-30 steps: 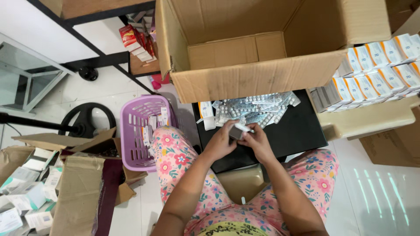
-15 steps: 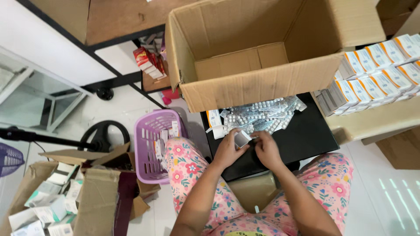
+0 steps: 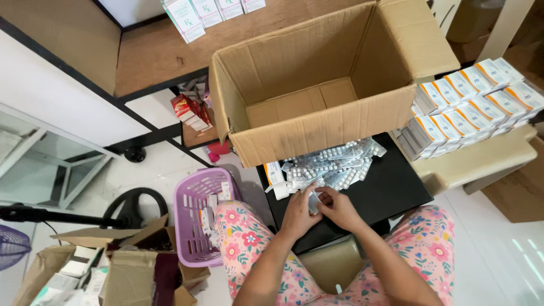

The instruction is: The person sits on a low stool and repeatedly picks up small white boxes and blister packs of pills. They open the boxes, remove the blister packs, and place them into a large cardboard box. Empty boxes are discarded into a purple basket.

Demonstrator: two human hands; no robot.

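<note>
My left hand and my right hand meet over the near edge of a black board on my lap. Together they grip a small silver blister strip between the fingertips. Just beyond them lies a heap of silver blister strips, with a small white carton at its left end. A large open cardboard box stands right behind the heap.
Rows of white, blue and orange medicine cartons sit on a beige seat at the right. A purple plastic basket holding small packs stands left of my knee. Torn cardboard and loose cartons lie at the lower left.
The view has shifted, so the box and board sit lower and further right in frame. My hands stay together on the strip over the board.
</note>
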